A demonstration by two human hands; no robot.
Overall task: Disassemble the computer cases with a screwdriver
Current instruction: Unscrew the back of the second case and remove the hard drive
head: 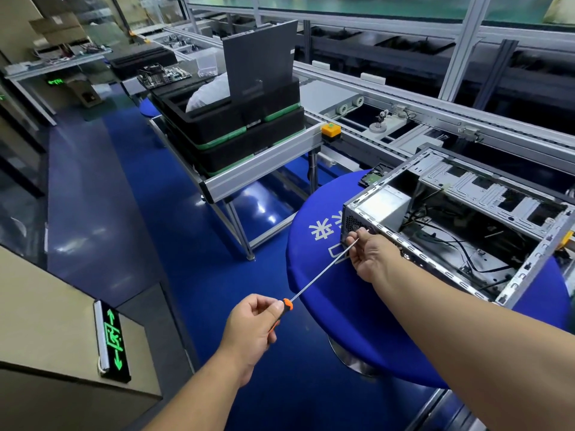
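An open grey computer case (460,231) lies on a round table with a blue cloth (336,293), its inside showing black cables and a silver power supply (385,205). My left hand (252,329) grips the orange-and-black handle of a long screwdriver (320,273). The thin shaft runs up and right to the case's near left corner. There my right hand (368,255) pinches the shaft near its tip, against the perforated rear panel. The tip itself is hidden behind my fingers.
A metal stand (261,169) to the left carries stacked black trays with green edges and an upright dark panel (259,63). A conveyor line (404,126) with an orange button box (330,131) runs behind. A green exit sign (113,340) sits at lower left. A hard drive (371,178) lies on the table's far edge.
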